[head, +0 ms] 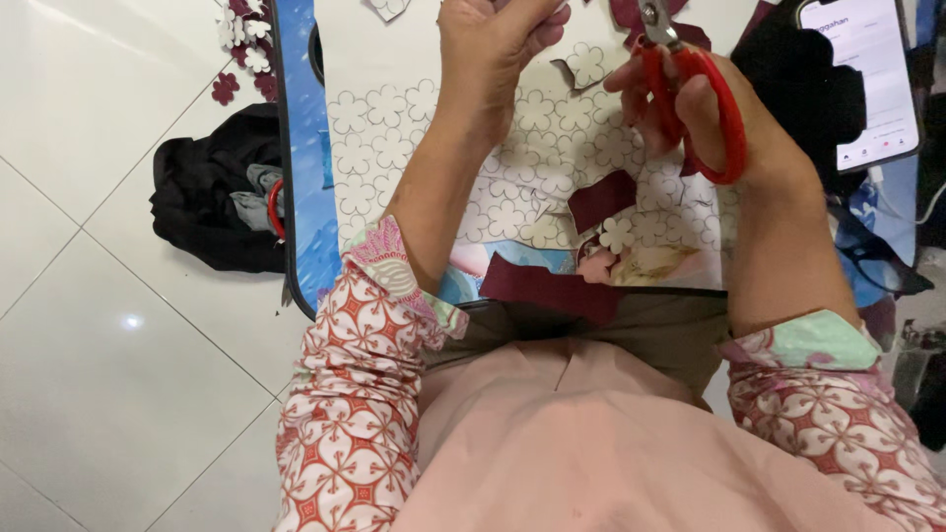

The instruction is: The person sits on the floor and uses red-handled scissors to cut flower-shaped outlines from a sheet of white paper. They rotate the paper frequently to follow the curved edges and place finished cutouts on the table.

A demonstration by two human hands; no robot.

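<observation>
**Cutting flowers from a thin sheet**

The left hand (498, 44) is pinching the white flower-printed sheet (394, 148) on the blue table (301, 197). It looks light, floppy, tearable; best gripped near the cut. The right hand (705, 118) is clamping red-handled scissors (695, 89).

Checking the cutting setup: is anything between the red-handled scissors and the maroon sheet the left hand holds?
Nothing visible: the red-handled scissors in the right hand point straight at the maroon sheet beside the left hand, though the frame's top edge cuts the blades off.

Phone (867, 79) blocks the right; black bag (212, 192) left; tiled floor (89, 118) beyond open
</observation>
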